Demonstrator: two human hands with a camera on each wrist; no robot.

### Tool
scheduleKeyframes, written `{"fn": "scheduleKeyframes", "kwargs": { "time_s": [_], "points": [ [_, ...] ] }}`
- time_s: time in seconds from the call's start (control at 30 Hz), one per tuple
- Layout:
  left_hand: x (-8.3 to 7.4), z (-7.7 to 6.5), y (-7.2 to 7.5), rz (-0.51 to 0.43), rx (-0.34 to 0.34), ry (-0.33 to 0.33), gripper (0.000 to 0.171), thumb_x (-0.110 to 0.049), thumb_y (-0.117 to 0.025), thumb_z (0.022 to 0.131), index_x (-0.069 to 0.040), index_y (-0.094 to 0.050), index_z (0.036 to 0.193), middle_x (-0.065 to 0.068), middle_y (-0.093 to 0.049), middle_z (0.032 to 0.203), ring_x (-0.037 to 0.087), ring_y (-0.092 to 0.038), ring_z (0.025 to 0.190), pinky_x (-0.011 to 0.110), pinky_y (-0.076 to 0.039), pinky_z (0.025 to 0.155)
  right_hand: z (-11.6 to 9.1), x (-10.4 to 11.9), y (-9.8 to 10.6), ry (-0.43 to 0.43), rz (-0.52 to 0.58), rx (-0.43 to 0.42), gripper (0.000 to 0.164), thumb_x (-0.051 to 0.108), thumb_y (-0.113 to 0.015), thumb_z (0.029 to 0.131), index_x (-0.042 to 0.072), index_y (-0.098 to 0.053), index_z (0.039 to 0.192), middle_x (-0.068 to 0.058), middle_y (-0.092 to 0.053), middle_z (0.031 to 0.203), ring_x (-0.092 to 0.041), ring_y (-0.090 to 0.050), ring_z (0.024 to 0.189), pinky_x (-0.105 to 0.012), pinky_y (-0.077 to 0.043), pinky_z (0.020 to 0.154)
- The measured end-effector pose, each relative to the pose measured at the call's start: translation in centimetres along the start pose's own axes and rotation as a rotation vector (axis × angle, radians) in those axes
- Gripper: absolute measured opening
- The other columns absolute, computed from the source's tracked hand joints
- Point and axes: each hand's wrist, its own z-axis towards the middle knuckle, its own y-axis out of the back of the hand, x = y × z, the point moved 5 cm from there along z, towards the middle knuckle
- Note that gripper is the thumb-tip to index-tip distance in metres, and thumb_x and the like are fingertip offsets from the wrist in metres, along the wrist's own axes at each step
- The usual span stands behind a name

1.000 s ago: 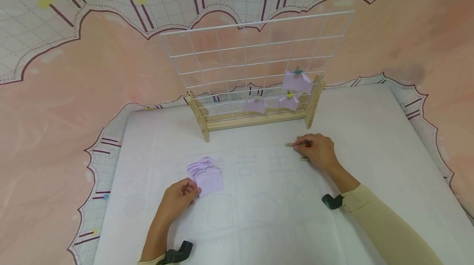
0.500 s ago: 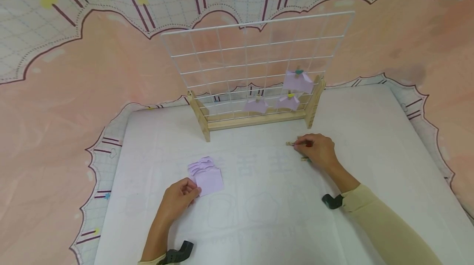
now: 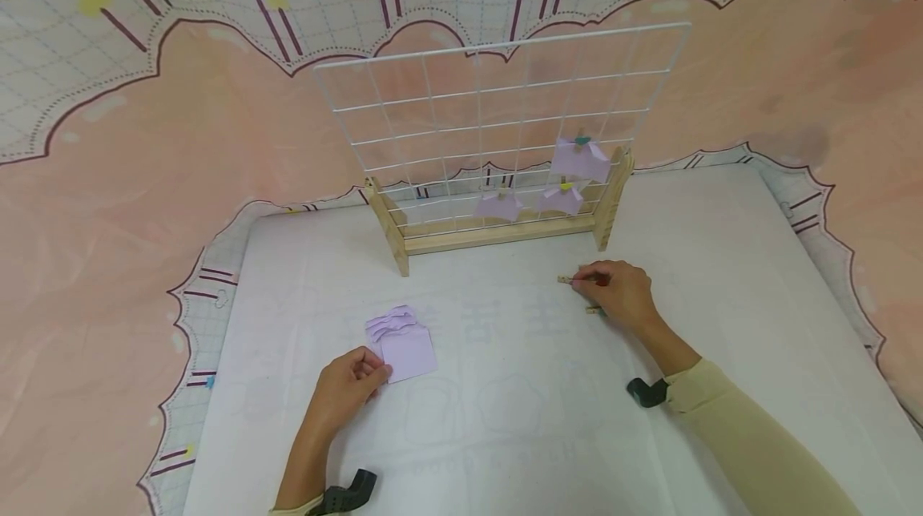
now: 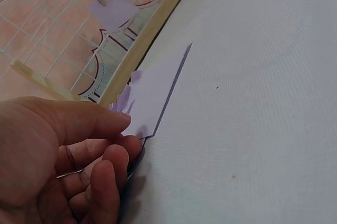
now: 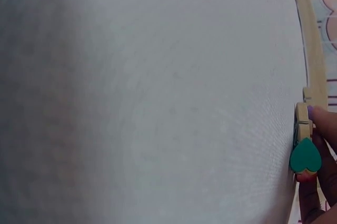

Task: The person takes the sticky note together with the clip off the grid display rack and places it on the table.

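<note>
Two narrow pinches: the left hand (image 3: 351, 382) holds a square lavender paper sheet (image 3: 410, 352) near one corner, over the white tablecloth (image 3: 490, 428); the right hand (image 3: 618, 289) seems to grip a partly hidden, pale wooden clothespin (image 3: 564, 280); a green-hearted wooden clothespin (image 5: 305, 155) lies just beside; beyond, a white wire grid (image 3: 479, 90) bears three lavender papers (image 3: 580, 161).

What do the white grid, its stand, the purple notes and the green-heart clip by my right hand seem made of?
White grid: likely coated metal wire, so thin and straight. Stand: smooth, probably unpainted wood, given its tan colour. Purple notes: matte paper, thin and rumpled. Clip: apparently light wood by its colour; the flat green heart may be painted wood or plastic.
</note>
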Motion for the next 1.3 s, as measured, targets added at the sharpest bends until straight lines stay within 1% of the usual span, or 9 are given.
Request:
{"fn": "scheduleKeyframes", "kwargs": {
  "time_s": [0.4,0.63,0.83,1.13,1.3],
  "points": [
    [0.11,0.09,0.04,0.004,-0.002,-0.001,0.014,-0.02,-0.076,0.091,-0.01,-0.067,0.089,0.0,-0.062,0.067,0.013,-0.06,0.059,0.024,-0.046,0.057,-0.08,0.14,0.16,0.008,0.018,0.0,0.011,0.02,-0.08,0.089,0.013,-0.081,0.097,-0.012,-0.078,0.105,-0.025,-0.066,0.087,-0.034,-0.049,0.076],
    [-0.08,-0.01,0.05,0.001,-0.005,0.001,0.015,-0.021,-0.076,0.091,-0.01,-0.067,0.09,0.0,-0.062,0.067,0.012,-0.06,0.059,0.024,-0.046,0.058,-0.11,0.03,0.29,-0.016,0.022,-0.006,0.013,0.021,-0.081,0.088,0.012,-0.081,0.098,-0.011,-0.079,0.1,-0.022,-0.065,0.085,-0.03,-0.049,0.074],
    [0.0,0.01,0.05,0.0,-0.008,-0.002,0.015,-0.022,-0.076,0.091,-0.01,-0.067,0.09,0.001,-0.063,0.068,0.012,-0.06,0.059,0.024,-0.047,0.058,-0.06,-0.06,0.34,-0.033,0.037,0.009,0.014,0.022,-0.081,0.089,0.013,-0.081,0.1,-0.009,-0.079,0.101,-0.022,-0.066,0.088,-0.03,-0.05,0.076],
    [0.12,0.08,0.05,0.003,-0.007,0.0,0.014,-0.021,-0.076,0.091,-0.01,-0.067,0.09,-0.001,-0.063,0.067,0.013,-0.06,0.059,0.024,-0.047,0.058,0.0,-0.3,0.59,-0.031,0.036,0.001,0.015,0.022,-0.081,0.089,0.012,-0.081,0.101,-0.007,-0.075,0.088,-0.02,-0.056,0.077,-0.027,-0.044,0.066],
    [-0.05,0.04,0.08,0.007,-0.009,-0.01,0.016,-0.022,-0.076,0.092,-0.01,-0.067,0.09,0.0,-0.062,0.066,0.012,-0.059,0.058,0.023,-0.045,0.058,0.05,-0.58,0.9,-0.056,0.046,0.0,0.016,0.022,-0.08,0.09,0.012,-0.08,0.102,-0.008,-0.077,0.091,-0.019,-0.057,0.079,-0.025,-0.044,0.064]
  ]
}}
